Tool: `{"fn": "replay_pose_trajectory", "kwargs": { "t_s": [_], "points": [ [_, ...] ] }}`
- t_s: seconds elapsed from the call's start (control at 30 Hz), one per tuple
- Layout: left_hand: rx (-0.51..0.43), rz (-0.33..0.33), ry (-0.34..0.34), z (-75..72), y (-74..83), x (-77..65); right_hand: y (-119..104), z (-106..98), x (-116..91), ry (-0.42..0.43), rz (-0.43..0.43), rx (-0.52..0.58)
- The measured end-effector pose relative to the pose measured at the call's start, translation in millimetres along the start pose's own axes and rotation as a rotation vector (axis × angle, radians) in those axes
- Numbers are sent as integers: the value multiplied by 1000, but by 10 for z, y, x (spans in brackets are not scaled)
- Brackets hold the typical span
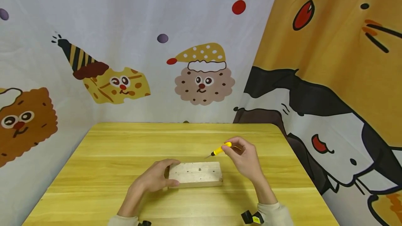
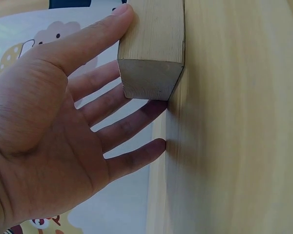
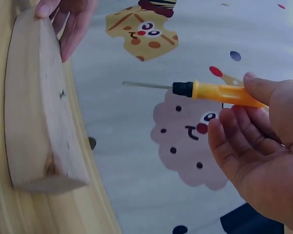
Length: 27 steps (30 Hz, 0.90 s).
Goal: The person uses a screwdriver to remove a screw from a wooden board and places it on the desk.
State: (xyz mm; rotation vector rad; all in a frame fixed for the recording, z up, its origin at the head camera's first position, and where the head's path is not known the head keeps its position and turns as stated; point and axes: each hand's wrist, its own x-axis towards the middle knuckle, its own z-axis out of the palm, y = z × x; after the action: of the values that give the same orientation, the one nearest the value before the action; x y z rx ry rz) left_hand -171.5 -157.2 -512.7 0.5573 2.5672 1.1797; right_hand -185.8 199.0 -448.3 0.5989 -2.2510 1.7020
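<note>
A pale wooden block (image 1: 201,175) lies flat on the table, several small dark holes or marks along its top face. My left hand (image 1: 154,177) holds its left end, thumb at the near side and fingers at the far side; the left wrist view shows the block's bare end (image 2: 150,79) beside the fingers. My right hand (image 1: 246,158) pinches the yellow handle of a small screwdriver (image 1: 221,149) with a black collar. Its thin shaft points left and down, above and apart from the block. In the right wrist view the screwdriver (image 3: 217,91) shows its whole metal shaft.
The wood-grain table (image 1: 132,142) reaches back to a printed curtain (image 1: 135,20) with cartoon figures, which also hangs along both sides. A dark wrist device (image 1: 252,217) sits at the right sleeve.
</note>
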Motion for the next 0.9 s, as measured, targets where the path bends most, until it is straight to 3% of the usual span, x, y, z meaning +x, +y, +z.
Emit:
{"fn": "replay_pose_trajectory", "kwargs": {
  "t_s": [0.3,0.6,0.9],
  "points": [
    [4,9,2,-11,10,1,-55,269,77,3,-45,-110],
    [4,17,-1,-10,-21,18,37,534,69,13,-75,-103],
    [24,13,9,-13,-14,37,89,593,66,-7,-51,-96]
  ]
}}
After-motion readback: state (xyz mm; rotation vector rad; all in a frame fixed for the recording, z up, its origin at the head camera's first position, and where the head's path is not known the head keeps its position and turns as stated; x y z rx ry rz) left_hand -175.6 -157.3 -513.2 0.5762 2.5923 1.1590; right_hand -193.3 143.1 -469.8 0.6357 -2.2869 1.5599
